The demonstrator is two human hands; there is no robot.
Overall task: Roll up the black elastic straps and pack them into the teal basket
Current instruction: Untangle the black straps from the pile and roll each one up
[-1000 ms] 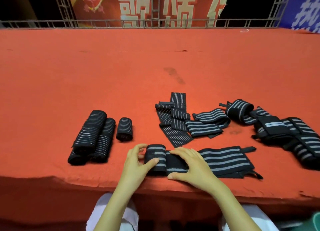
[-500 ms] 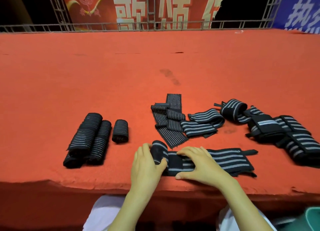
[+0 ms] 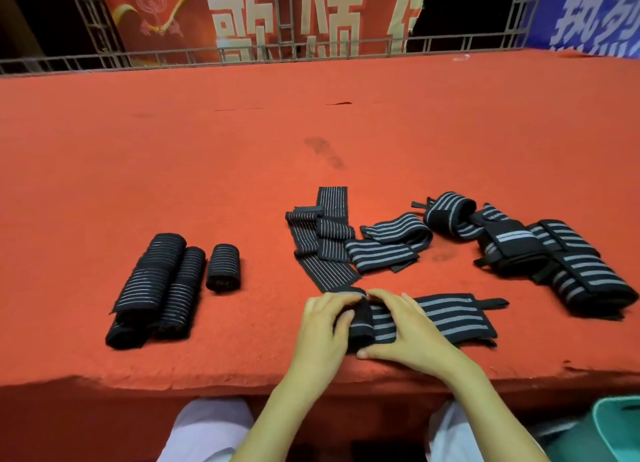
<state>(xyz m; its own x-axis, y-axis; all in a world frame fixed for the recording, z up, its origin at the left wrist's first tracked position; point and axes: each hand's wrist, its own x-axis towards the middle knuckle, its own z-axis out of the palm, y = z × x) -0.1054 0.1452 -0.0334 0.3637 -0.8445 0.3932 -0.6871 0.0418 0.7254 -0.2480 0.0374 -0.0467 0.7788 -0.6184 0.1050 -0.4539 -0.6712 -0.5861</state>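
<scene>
The left hand and right hand clasp the rolled end of the strap. Its flat length runs rightward, beyond the right hand.

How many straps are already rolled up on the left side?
3. A long roll lies farthest left, a second roll lies against its right side, and a short roll sits just apart, further right. More may be hidden under the long ones.
</scene>
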